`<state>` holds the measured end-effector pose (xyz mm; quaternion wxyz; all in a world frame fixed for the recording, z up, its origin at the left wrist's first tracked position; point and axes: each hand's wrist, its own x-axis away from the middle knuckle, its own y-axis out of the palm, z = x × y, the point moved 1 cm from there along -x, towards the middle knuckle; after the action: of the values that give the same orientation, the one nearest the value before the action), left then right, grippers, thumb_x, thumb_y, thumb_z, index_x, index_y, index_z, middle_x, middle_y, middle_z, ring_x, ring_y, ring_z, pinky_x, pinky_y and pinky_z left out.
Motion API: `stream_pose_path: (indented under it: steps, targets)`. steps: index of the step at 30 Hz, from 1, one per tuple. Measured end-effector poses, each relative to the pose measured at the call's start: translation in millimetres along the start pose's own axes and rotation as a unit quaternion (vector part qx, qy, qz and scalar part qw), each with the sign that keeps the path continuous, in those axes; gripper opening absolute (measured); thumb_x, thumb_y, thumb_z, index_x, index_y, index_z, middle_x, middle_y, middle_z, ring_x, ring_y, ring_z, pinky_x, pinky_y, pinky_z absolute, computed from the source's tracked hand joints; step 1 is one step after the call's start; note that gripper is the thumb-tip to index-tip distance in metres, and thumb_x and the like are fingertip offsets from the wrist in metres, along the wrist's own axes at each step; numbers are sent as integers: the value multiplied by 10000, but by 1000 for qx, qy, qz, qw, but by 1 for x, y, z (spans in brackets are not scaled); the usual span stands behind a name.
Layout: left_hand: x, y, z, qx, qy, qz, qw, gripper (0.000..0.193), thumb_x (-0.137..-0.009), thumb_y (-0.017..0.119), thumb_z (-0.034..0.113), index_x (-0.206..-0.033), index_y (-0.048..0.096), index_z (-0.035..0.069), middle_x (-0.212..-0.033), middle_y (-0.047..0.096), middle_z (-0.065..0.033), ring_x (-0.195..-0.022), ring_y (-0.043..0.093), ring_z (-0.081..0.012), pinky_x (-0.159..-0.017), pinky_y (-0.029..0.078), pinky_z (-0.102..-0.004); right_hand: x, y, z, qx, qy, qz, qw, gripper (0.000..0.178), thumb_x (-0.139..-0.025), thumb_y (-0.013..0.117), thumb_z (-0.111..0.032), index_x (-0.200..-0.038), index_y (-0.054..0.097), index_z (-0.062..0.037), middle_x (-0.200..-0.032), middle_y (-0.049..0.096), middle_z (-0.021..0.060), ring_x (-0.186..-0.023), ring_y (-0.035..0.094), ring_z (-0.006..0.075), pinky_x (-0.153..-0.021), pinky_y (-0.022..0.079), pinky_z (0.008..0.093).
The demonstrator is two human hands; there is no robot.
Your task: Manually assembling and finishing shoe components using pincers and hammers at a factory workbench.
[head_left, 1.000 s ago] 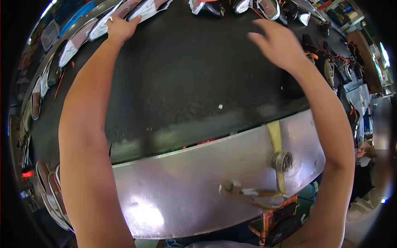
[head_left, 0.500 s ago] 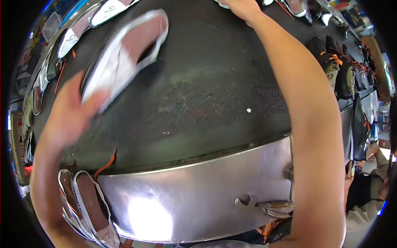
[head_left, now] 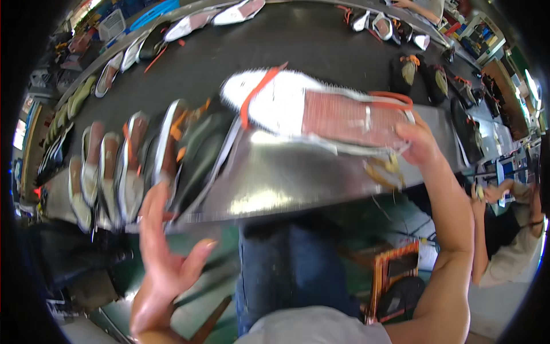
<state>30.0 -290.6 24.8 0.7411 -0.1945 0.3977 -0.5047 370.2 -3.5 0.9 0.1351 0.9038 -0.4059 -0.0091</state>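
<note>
My right hand [head_left: 423,142] grips one end of a shoe upper [head_left: 269,103] with a white toe part, a pinkish-brown insole board and orange laces. The upper is held roughly level above the metal ledge, its toe pointing left. Empty, with thumb and fingers apart, my left hand [head_left: 166,252] is at the ledge's near edge. Just beyond its fingertips stands a row of shoe uppers [head_left: 109,172], white and brown. A dark upper [head_left: 200,157] with a pale rim is at the right end of that row.
A dark work surface [head_left: 298,43] stretches beyond the metal ledge [head_left: 258,192]. More uppers [head_left: 189,26] line its far left edge, and black shoes [head_left: 438,80] stand at the right. Below right is an orange-framed stool [head_left: 395,275]. Another person [head_left: 510,229] is at the far right.
My left hand has let go of the white upper it carried and has come back nearer me. My right hand has drawn back and now holds an upper over the ledge. The view has shifted.
</note>
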Motion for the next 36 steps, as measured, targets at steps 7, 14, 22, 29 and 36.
stream_pose_path:
  steps: [7,14,22,29,36]
  targets:
    - [140,83,21,566,-285,68,770,501,-771,854,197,-1146,591,-7,-963,680,-69,-872,653,-156,-814,542,-299,175,94,61,152,35,-107,982,833,-672,747,-452,-1294,567,72,-1214,647,137,-1154,592,203,-1025,412,327]
    - [249,133,40,30,-58,-232,971,582,-735,844,229,-1207,601,-9,-1148,630,-176,-898,671,-325,-848,535,-378,237,71,251,155,75,-15,985,184,-949,625,-139,-974,731,10,-912,733,36,-908,637,100,-880,496,290]
    - [227,183,62,-27,-28,-307,951,658,-802,768,397,-1314,575,30,-1235,567,-188,-938,665,-357,-797,553,-415,257,66,253,222,-48,-15,974,480,-769,817,-261,-1170,676,-39,-1354,559,144,-1244,546,249,-1042,422,336]
    - [219,197,66,-142,59,-247,957,576,-888,665,402,-1242,569,-42,-1219,603,-202,-964,667,-356,-814,550,-419,266,73,261,256,-52,86,961,533,-763,821,-200,-1234,632,-36,-1350,568,139,-1271,526,245,-1069,399,347]
    - [215,195,55,86,-249,-236,935,307,-967,601,287,-956,668,-13,-722,651,-146,-606,621,-272,-636,506,-370,236,75,269,138,-12,110,984,428,-891,703,-144,-1281,599,0,-1228,651,92,-1118,592,152,-991,451,301]
